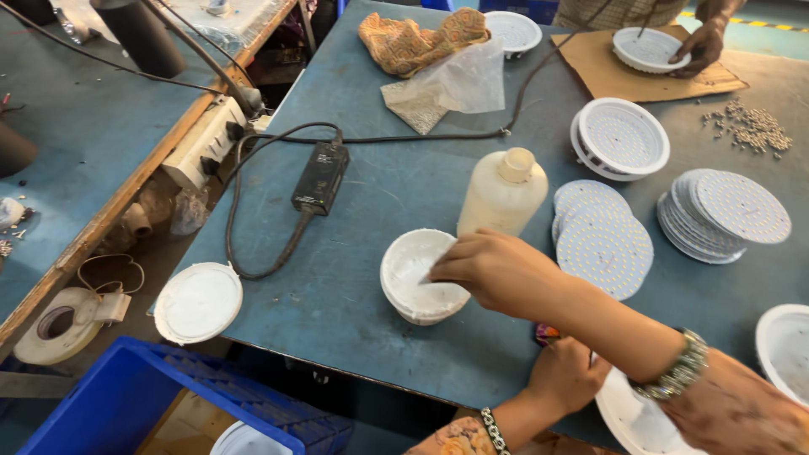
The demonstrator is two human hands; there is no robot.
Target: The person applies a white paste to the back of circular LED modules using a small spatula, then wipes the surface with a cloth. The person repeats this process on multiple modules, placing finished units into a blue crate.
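While reaching across, right hand [497, 271] fingers pinched inside white bowl [419, 276], beside bottle [503, 192]

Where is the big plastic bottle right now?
In the head view the cream plastic bottle stands near the middle of the blue table, just behind the right hand and the white bowl, left of the round white discs.
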